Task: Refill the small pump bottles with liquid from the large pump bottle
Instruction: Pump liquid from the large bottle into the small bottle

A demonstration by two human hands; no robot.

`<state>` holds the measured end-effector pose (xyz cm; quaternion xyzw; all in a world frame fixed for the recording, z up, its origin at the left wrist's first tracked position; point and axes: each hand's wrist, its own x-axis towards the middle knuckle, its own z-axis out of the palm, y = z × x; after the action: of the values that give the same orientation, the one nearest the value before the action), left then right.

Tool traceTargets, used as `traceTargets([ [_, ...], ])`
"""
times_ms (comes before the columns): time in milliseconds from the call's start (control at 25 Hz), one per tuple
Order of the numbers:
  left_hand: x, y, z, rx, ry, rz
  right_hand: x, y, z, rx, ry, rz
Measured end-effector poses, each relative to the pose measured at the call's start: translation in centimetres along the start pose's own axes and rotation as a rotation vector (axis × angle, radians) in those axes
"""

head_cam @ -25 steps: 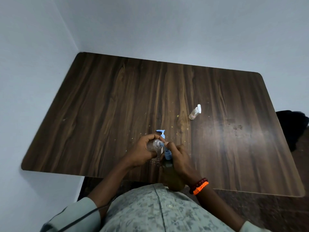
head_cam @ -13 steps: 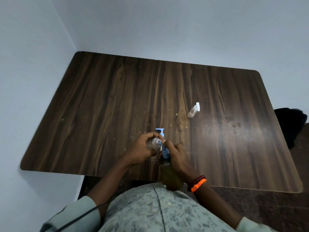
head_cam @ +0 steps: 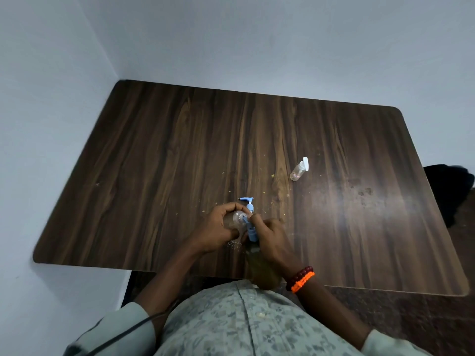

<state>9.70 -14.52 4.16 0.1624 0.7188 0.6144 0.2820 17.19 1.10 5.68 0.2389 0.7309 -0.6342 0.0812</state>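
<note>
Table (head_cam: 159, 160): dark wood grain, filled the frame's middle.
Small bottle (head_cam: 298, 170): white cap, lay on its side, right of centre.
Crumbs (head_cam: 274, 176): yellowish, scattered near the centre.

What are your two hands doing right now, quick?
Left hand: closed around a small clear bottle.
Right hand: closed on the large bottle, fingers at its blue pump.

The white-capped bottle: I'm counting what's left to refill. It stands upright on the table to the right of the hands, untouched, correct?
Not upright: in the head view the white-capped bottle lies on its side on the table, to the right of the hands, untouched.
</note>
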Motion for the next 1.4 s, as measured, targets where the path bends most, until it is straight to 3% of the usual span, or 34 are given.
traceTargets([
  [1400, 0.5, 0.5, 0.2, -0.038, 0.021, 0.009, 0.7, 0.2, -0.4, 0.038, -0.064, -0.047],
])
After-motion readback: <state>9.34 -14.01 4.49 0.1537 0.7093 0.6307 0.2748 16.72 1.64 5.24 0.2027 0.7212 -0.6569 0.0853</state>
